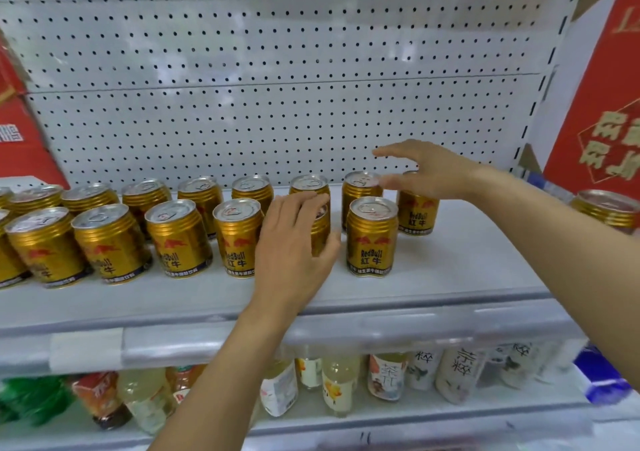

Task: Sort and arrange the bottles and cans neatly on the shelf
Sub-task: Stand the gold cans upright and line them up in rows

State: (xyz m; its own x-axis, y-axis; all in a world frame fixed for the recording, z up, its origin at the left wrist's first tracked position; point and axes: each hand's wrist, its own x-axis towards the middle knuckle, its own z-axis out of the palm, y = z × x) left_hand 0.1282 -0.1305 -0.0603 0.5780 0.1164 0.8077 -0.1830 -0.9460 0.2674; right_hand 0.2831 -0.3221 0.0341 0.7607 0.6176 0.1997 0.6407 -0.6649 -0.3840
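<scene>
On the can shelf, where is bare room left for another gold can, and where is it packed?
Bare shelf runs right of the rightmost front can and back can, up to the lone can at the frame's edge. A front strip along the shelf lip is also free. Left of the left hand, two can rows stand crowded; the right hand hovers over the back row.

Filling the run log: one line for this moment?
left hand grips front-row can | right hand open above back-row can | shelf

Gold can [320, 228]: mostly hidden by left hand [294, 242]. Leftmost cans [7, 242]: cut by frame edge. Lower-shelf bottles [339, 381]: blurred, labels unreadable.
</scene>
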